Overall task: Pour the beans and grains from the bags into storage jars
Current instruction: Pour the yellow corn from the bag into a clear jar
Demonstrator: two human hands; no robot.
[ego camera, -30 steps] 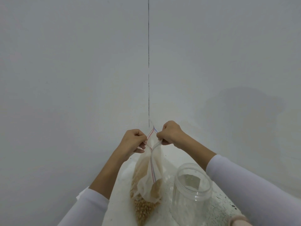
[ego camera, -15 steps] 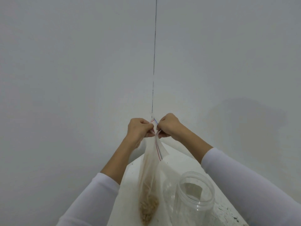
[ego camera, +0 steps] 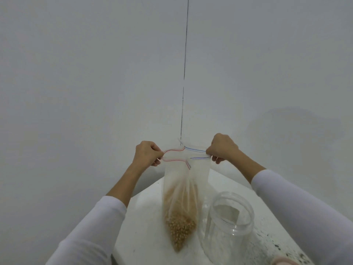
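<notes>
Left hand (ego camera: pixel 148 154) pinches the red zip edge of the bag (ego camera: pixel 184 190); right hand (ego camera: pixel 222 148) pinches the blue edge, mouth spread. Beans (ego camera: pixel 180 229) fill its bottom above the desk (ego camera: pixel 145 236), beside the open jar (ego camera: pixel 229 226).

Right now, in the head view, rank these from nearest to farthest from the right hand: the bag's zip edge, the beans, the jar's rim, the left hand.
1. Zip edge: pinched in the right hand.
2. Left hand: across the opened bag mouth, pinching its red side.
3. Jar's rim: below, on the table; close to the left hand's rank.
4. Beans: lowest, at the bag's bottom.
</notes>
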